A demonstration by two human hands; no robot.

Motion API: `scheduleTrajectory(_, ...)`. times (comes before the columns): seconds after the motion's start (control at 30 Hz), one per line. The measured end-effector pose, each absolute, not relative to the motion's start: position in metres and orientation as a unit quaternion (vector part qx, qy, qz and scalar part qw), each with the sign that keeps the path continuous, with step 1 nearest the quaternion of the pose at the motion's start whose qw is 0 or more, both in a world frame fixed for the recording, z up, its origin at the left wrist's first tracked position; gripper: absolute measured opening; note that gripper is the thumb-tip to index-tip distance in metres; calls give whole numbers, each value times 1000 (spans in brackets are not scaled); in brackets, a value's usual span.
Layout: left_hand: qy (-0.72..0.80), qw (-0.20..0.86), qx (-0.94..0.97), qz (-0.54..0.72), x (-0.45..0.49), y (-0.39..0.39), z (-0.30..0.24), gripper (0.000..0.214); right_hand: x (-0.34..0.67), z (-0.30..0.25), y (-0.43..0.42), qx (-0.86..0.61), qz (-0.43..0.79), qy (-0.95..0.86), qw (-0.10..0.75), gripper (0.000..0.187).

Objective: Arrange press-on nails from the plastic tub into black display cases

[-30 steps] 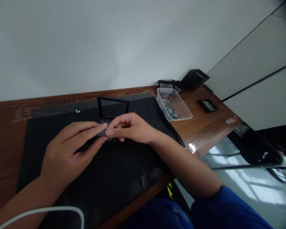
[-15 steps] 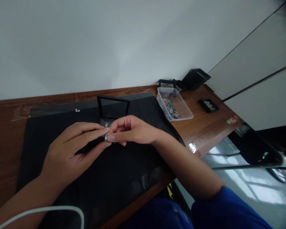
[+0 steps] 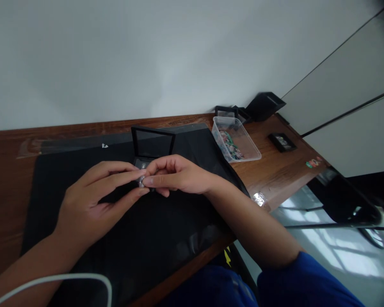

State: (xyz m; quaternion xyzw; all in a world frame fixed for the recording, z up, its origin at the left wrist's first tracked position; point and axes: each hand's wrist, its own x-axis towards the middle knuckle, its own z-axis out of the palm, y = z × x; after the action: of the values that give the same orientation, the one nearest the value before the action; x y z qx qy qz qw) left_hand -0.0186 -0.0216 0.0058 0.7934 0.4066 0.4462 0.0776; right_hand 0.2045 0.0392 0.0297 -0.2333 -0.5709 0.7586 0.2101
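A small, shiny silvery piece (image 3: 141,182) sits between the fingertips of both hands; its kind cannot be made out. My right hand (image 3: 173,174) pinches it with thumb and index finger, the other fingers curled. From the other side, my left hand (image 3: 97,196) closes its thumb and long fingertips around the piece. Just behind the fingers stands a black-framed case with a clear window, its lid (image 3: 153,143) raised. Another shiny bit shows in the case's base (image 3: 139,163), which the hands partly cover. Under everything lies a black mat (image 3: 131,238).
Right of the mat stands a clear plastic tub (image 3: 248,147) holding tangled green and silvery items. Beyond it are a black box (image 3: 265,105), a dark framed case (image 3: 282,142) and small colourful pieces (image 3: 312,163). A white scrap (image 3: 105,146) lies on the mat's far edge. A white cable (image 3: 67,276) crosses near my left forearm.
Both hands keep their pinch around the small silvery piece, with only a slight shift of the fingertips. The whole view has moved a little.
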Motion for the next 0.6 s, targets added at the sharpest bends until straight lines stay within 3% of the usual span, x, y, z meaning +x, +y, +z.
scheduleTrajectory(0.4, 424, 83, 782, 449, -19, -22, 7, 21, 203, 33, 35, -258, 763, -552, 215, 35)
scheduleTrajectory(0.6, 434, 63, 781, 445, -22, -19, 4, 22, 204, 29, 36, -308, 717, -557, 283, 42)
